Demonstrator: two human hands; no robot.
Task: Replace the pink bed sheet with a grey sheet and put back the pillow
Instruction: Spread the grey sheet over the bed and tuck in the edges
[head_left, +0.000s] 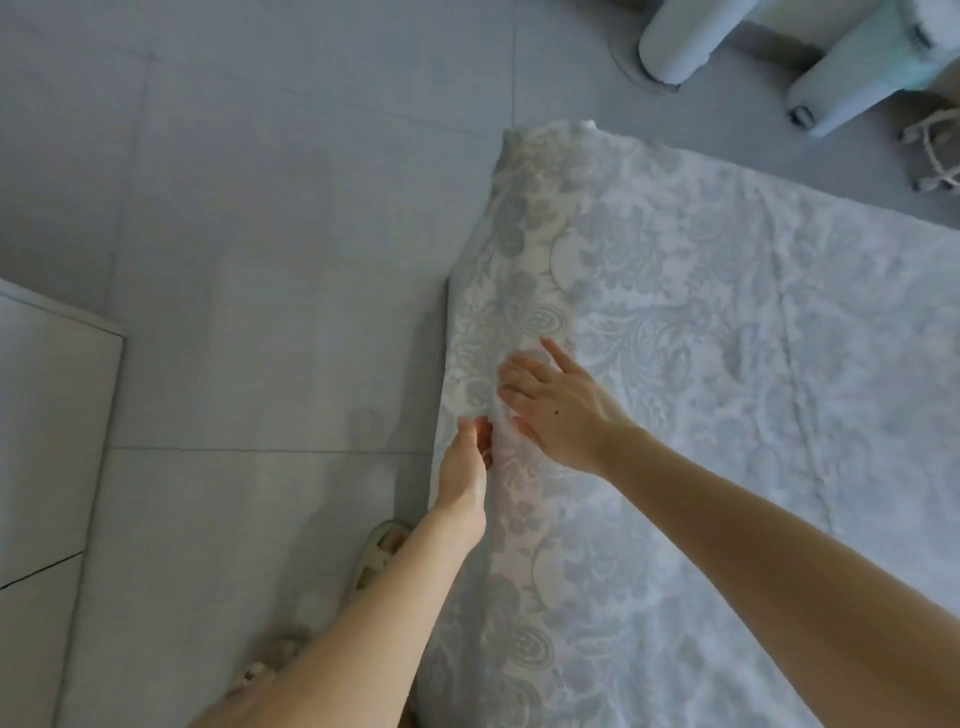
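Flat-fingered, the right hand (561, 410) presses the sheet (727, 312) near its left edge; the left hand (467, 467) lies along that edge, pinching or not I cannot tell. Spread low on the floor (260, 234), the sheet looks soft, light and prone to creep: take a fold at that edge.

The floor (234, 182) below me is large pale grey tiles with thin joints, lit softly and evenly, with faint shadows. At nine o'clock a white flat-fronted cabinet (47, 415) stands on it. At one o'clock are two pale rounded furniture legs (675, 47), one ending in a small castor (800, 115). Just beside them, at two o'clock, lies some knotted rope (935, 150).
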